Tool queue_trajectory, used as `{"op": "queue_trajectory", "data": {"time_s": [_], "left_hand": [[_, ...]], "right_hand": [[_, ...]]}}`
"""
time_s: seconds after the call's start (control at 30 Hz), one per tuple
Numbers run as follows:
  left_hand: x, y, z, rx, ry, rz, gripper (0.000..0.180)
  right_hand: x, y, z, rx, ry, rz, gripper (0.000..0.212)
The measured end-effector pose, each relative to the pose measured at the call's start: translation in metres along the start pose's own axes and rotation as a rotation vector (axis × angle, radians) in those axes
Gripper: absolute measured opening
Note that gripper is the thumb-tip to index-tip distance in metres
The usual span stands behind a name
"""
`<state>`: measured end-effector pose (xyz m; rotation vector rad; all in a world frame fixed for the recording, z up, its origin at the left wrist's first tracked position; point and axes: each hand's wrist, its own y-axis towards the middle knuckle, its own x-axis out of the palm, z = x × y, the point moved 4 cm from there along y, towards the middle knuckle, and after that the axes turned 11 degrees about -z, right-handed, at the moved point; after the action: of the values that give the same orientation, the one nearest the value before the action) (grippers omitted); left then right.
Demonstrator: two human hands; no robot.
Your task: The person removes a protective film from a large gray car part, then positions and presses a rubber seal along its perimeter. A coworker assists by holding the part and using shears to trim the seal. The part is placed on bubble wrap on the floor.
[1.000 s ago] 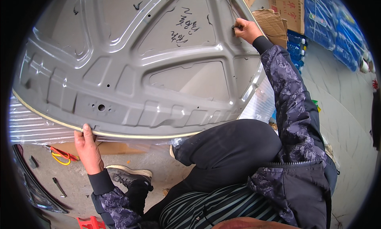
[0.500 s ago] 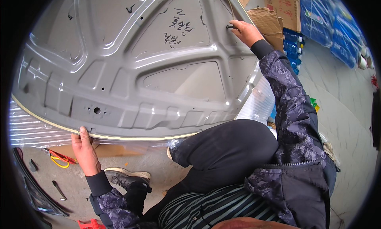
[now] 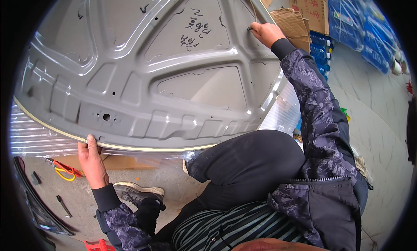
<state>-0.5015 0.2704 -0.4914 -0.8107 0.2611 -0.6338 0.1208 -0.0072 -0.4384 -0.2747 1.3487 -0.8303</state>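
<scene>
A grey car hood [image 3: 195, 96] lies with its ribbed inner side up, dark handwriting on one panel. A pale yellowish strip [image 3: 130, 147] runs along its near edge. There my left hand [image 3: 92, 162] grips the rim, thumb on top and fingers hidden beneath. Over by the hood's right edge my right hand [image 3: 266, 33] is closed, and a small black piece [image 3: 249, 29] pokes out at its fingertips; its exact kind is unclear. A thin brownish cord or tube [image 3: 254, 12] reaches down to that hand from the far side.
Clear ribbed plastic wrap [image 3: 34, 136] and cardboard [image 3: 126, 162] lie under the hood. Orange-handled scissors [image 3: 65, 169], a wrench-like tool [image 3: 64, 206] and a dark curved trim part [image 3: 37, 207] are on the floor at left. Cartons [image 3: 291, 27] and blue wrapped bottles [image 3: 347, 20] stand at right.
The hood's near left edge has risen slightly, my left hand with it. My right hand has shifted a little, its fingers curled tighter around the small black piece.
</scene>
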Motion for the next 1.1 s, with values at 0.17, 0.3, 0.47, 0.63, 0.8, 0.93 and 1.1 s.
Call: {"op": "queue_trajectory", "data": {"time_s": [0.17,0.3,0.47,0.63,0.8,0.93,1.1], "left_hand": [[0.001,0.001,-0.002,-0.003,0.001,0.026,0.03],[0.0,0.001,0.0,0.027,0.014,0.001,0.028],[0.001,0.0,0.003,-0.035,0.066,0.037,0.029],[0.014,-0.003,0.01,0.033,0.024,0.079,0.034],[0.015,-0.004,0.014,0.03,0.033,0.058,0.032],[0.008,-0.001,0.01,0.037,0.062,0.036,0.031],[0.005,0.001,0.003,0.02,0.042,0.006,0.031]], "right_hand": [[0.002,0.005,0.0,0.07,0.096,-0.031,0.021],[0.005,0.005,-0.004,0.123,0.066,-0.066,0.021],[-0.002,0.009,-0.007,0.113,0.088,-0.086,0.021],[-0.002,0.011,-0.003,0.28,0.433,-0.245,0.023],[-0.004,0.01,-0.009,0.254,0.267,-0.172,0.023],[-0.009,0.005,-0.009,0.071,-0.004,-0.081,0.019],[-0.005,0.0,-0.003,-0.039,-0.21,-0.132,0.012]]}}
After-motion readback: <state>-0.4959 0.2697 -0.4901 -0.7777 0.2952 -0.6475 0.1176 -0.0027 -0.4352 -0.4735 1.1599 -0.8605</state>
